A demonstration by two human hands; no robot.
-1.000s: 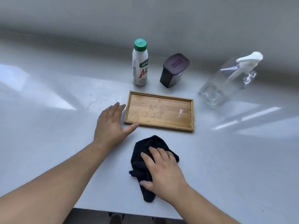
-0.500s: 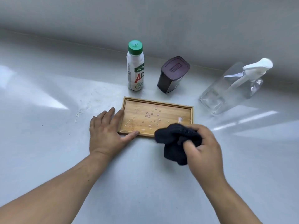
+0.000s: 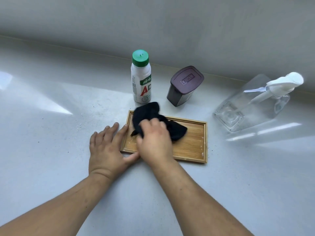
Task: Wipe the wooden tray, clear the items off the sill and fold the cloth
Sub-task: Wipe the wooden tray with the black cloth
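At frame centre, the left hand (image 3: 109,149) lies spread flat against the tray's (image 3: 192,143) left edge, likely to steady it, while the right hand (image 3: 153,138) presses the bunched cloth (image 3: 148,114) onto its wood to wipe.

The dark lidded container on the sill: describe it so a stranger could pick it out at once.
Start at the wooden tray on the pale sill. Three things stand behind it toward the wall; the dark container is the middle one. Squat and dark with a flat purple-brown lid, it sits between the taller white green-capped bottle and the clear spray bottle.
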